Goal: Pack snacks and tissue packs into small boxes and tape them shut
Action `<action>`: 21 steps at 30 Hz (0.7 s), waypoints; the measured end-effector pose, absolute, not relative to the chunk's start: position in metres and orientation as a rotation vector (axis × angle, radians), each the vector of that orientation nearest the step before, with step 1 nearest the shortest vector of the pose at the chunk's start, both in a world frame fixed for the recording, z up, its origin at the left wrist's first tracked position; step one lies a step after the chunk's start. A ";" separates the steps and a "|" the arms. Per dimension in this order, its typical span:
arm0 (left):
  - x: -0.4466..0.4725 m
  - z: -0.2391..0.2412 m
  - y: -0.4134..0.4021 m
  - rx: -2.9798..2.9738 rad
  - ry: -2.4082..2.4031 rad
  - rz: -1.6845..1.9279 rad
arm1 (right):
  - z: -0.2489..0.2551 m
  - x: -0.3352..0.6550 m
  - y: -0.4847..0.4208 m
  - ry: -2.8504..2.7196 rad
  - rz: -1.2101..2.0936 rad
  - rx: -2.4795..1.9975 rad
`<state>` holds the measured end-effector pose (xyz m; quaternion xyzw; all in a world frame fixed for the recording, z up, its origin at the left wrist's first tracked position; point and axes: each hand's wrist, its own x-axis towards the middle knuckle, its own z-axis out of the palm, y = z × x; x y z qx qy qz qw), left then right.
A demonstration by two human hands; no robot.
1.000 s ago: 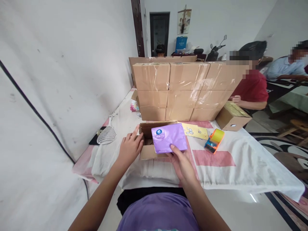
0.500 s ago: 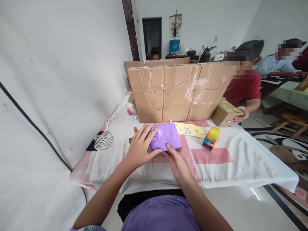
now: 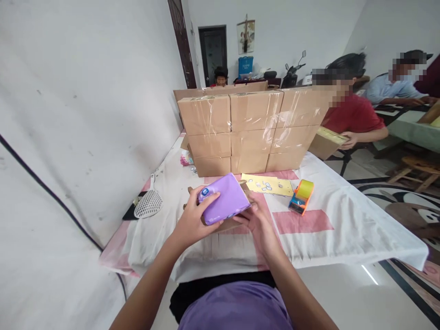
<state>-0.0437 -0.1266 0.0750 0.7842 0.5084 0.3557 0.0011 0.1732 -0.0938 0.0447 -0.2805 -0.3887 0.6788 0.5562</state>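
Note:
A purple tissue pack [image 3: 225, 201] with a small blue round logo is tilted over a small open cardboard box [image 3: 227, 224], which it mostly hides. My left hand [image 3: 193, 222] grips the pack's left end, thumb on top. My right hand [image 3: 258, 222] holds the pack's right lower edge with fingers curled under it. Both hands are just above the near edge of the table [image 3: 343, 238].
A stack of taped cardboard boxes [image 3: 250, 130] stands behind. A yellow sticker sheet [image 3: 268, 184] and an orange tape dispenser [image 3: 301, 196] lie to the right, a white slotted scoop [image 3: 148, 202] to the left. A person in red [image 3: 350, 121] holds a box [image 3: 325, 142] at the far right.
My left hand left the box flap and took the pack's left end. The pack tilted and shifted left over the box. The person in red lifted their box off the table.

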 end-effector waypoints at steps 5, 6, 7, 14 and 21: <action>-0.069 0.079 -0.140 2.376 1.700 1.182 | 0.068 0.198 -0.047 -1.646 0.910 -0.926; -0.074 0.080 -0.142 2.365 1.727 1.181 | 0.074 0.199 -0.035 -1.822 0.740 -0.987; -0.079 0.081 -0.143 2.357 1.751 1.178 | 0.079 0.198 -0.023 -1.985 0.585 -1.050; -0.084 0.085 -0.151 2.409 1.752 1.151 | 0.094 0.175 0.023 -2.497 0.493 -1.625; -0.067 0.087 -0.155 2.480 1.631 1.033 | 0.080 0.162 0.020 -2.350 0.333 -1.623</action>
